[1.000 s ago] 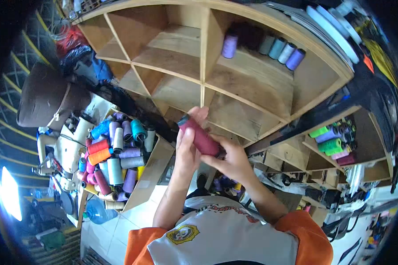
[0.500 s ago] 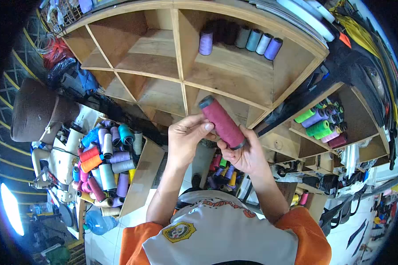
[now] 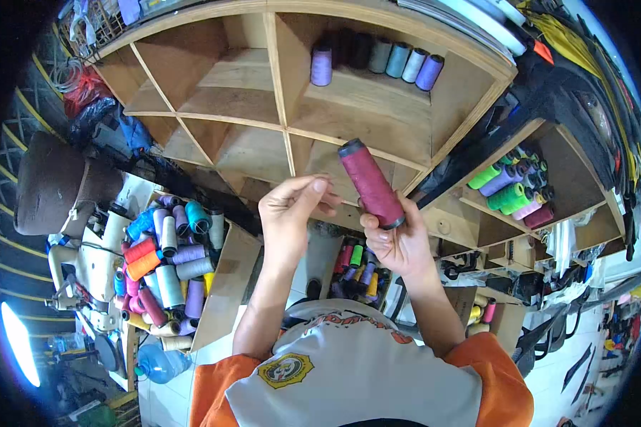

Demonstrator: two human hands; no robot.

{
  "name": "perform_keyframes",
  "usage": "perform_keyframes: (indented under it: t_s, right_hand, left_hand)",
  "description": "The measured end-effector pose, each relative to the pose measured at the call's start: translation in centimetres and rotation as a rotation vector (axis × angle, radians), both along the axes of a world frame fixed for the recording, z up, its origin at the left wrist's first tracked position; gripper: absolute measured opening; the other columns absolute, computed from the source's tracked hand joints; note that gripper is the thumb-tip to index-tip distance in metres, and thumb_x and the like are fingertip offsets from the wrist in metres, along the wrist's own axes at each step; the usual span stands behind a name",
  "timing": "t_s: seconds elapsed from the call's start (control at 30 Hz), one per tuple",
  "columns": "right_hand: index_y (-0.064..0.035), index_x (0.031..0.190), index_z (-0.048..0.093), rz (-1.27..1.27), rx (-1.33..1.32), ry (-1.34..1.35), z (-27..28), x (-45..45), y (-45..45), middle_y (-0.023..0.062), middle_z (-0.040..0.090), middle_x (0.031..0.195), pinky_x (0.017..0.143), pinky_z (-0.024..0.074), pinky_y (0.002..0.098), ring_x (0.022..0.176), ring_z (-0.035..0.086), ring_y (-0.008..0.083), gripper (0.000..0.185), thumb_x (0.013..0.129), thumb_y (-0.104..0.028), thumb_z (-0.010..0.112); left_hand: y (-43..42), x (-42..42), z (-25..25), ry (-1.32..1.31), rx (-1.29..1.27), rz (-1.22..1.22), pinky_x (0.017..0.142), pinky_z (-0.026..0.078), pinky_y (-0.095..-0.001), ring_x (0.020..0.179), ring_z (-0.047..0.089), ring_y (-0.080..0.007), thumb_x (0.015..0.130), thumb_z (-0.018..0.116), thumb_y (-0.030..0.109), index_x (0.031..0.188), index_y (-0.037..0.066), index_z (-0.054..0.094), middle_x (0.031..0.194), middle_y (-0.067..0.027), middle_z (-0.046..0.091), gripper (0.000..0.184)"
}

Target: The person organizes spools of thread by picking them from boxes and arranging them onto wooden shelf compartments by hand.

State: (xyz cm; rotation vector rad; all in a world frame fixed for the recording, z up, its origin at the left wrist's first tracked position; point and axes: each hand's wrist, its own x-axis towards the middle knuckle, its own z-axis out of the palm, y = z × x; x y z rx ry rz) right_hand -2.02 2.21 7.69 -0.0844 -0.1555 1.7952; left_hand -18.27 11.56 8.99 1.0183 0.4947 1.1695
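My right hand (image 3: 399,242) grips a cone of dark red thread (image 3: 372,183) near its black lower end. The cone is tilted, its black top end pointing up and to the left. My left hand (image 3: 292,210) is raised just left of the cone, apart from it. Its thumb and forefinger are pinched together; whatever is between them is too small to make out. Behind both hands is a wooden shelf (image 3: 285,129) divided into compartments. Purple, grey, blue and white thread cones (image 3: 399,60) stand in its upper right compartment, with some darker ones in shadow.
At left, a cardboard box (image 3: 228,285) holds many coloured thread cones. Another pile of cones (image 3: 360,270) sits low beyond my hands. More cones (image 3: 509,186) lie in a right-hand shelf. A sewing machine (image 3: 92,263) and a blue water bottle (image 3: 162,363) are at left.
My left hand has come off the cone and moved left. My right hand still holds the cone, now slightly more upright and shifted right.
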Motion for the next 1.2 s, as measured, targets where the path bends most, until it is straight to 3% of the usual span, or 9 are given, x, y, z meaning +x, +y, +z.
perform_keyframes:
  t_s: [0.3, 0.53, 0.57, 0.7, 0.87, 0.97, 1.2]
  right_hand:
    - [0.0020, 0.121, 0.044, -0.184, -0.069, -0.103, -0.9, -0.2, 0.1, 0.0181, 0.058, 0.093, 0.061, 0.0454, 0.0282, 0.071, 0.054, 0.0189, 0.047, 0.098, -0.039, 0.041]
    - [0.0003, 0.117, 0.046, -0.467, -0.188, -0.390, -1.9, -0.1, 0.6, 0.0167, 0.059, 0.094, 0.067, 0.0514, 0.0283, 0.075, 0.057, 0.0182, 0.039, 0.099, -0.034, 0.041]
    - [0.0004, 0.116, 0.046, -0.465, -0.194, -0.381, -2.2, 0.2, 0.7, 0.0167, 0.059, 0.095, 0.067, 0.0512, 0.0283, 0.076, 0.056, 0.0182, 0.039, 0.099, -0.034, 0.042]
    - [0.0007, 0.116, 0.046, -0.468, -0.221, -0.305, -3.0, 1.4, 0.7, 0.0167, 0.058, 0.096, 0.066, 0.0505, 0.0281, 0.076, 0.057, 0.0183, 0.038, 0.099, -0.033, 0.043]
    - [0.0008, 0.115, 0.046, -0.580, -0.246, -0.310, -3.4, 2.6, 0.7, 0.0162, 0.058, 0.095, 0.066, 0.0501, 0.0277, 0.076, 0.057, 0.0184, 0.038, 0.098, -0.033, 0.044]
    - [0.0007, 0.115, 0.047, -0.633, -0.215, -0.304, -3.2, 3.3, 0.6, 0.0153, 0.058, 0.094, 0.065, 0.0506, 0.0272, 0.075, 0.057, 0.0182, 0.038, 0.097, -0.033, 0.047]
    - [0.0011, 0.112, 0.052, -0.823, -0.340, -0.669, -3.2, 3.2, 1.3, 0.0095, 0.059, 0.090, 0.063, 0.0483, 0.0252, 0.072, 0.058, 0.0148, 0.035, 0.096, -0.030, 0.051]
  left_hand:
    - [-0.1, -0.4, 0.8, -0.062, 0.108, 0.200, 0.060, 0.052, -0.0284, 0.074, 0.066, -0.0187, 0.090, 0.059, 0.006, 0.097, -0.002, 0.062, 0.086, -0.0110, 0.066, 0.012]
    - [-0.5, -1.0, 1.7, -0.241, 0.289, 0.131, 0.064, 0.052, -0.0315, 0.078, 0.065, -0.0228, 0.090, 0.057, 0.005, 0.097, -0.001, 0.060, 0.088, -0.0129, 0.064, 0.010]
    - [-0.6, -1.3, 1.9, -0.257, 0.267, 0.100, 0.066, 0.052, -0.0350, 0.080, 0.064, -0.0257, 0.090, 0.057, 0.008, 0.097, -0.001, 0.058, 0.088, -0.0141, 0.063, 0.011]
    - [-0.7, -2.2, 2.8, -0.313, 0.343, 0.025, 0.069, 0.047, -0.0386, 0.081, 0.056, -0.0234, 0.092, 0.056, 0.018, 0.096, 0.006, 0.054, 0.088, -0.0078, 0.054, 0.013]
    - [-0.8, -4.8, 2.4, -0.499, 0.179, -0.016, 0.077, 0.046, -0.0392, 0.088, 0.053, -0.0193, 0.092, 0.058, 0.025, 0.098, 0.011, 0.051, 0.089, -0.0013, 0.051, 0.017]
    - [0.0, -7.0, 0.8, -0.500, 0.208, 0.057, 0.082, 0.046, -0.0401, 0.090, 0.052, -0.0178, 0.095, 0.052, 0.026, 0.100, 0.013, 0.052, 0.091, -0.0004, 0.051, 0.014]
    - [0.3, -9.7, -0.3, -0.552, 0.189, 0.144, 0.089, 0.047, -0.0458, 0.088, 0.056, -0.0194, 0.098, 0.047, 0.022, 0.106, 0.012, 0.055, 0.097, -0.0018, 0.052, 0.015]
